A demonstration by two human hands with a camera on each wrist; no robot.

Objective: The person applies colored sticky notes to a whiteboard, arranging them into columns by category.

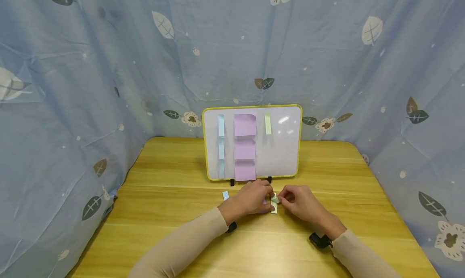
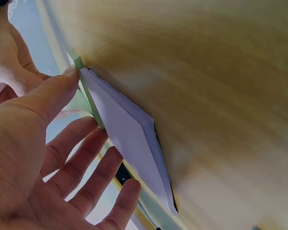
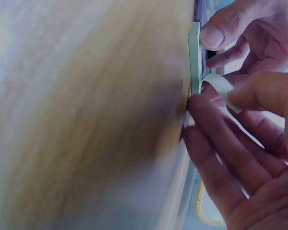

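A narrow pad of light green sticky notes [image 1: 274,210] lies on the table in front of the whiteboard. My left hand [image 1: 252,198] holds it down, thumb at its near end and fingertips toward its far end. My right hand [image 1: 300,203] pinches the top green sticky note [image 3: 217,85] between thumb and index finger. That note curls up off the pad, still attached at one end in the right wrist view. Beside the green pad sits a purple sticky-note pad [image 2: 125,124], mostly covered by my left hand in the head view.
A yellow-framed whiteboard [image 1: 285,156] stands behind my hands on black feet [image 1: 232,182]. It bears a column of blue strips [image 1: 221,148], a column of purple notes [image 1: 245,149] and one green strip [image 1: 268,124]. A blue pad [image 1: 225,195] lies left. Patterned curtains surround the table.
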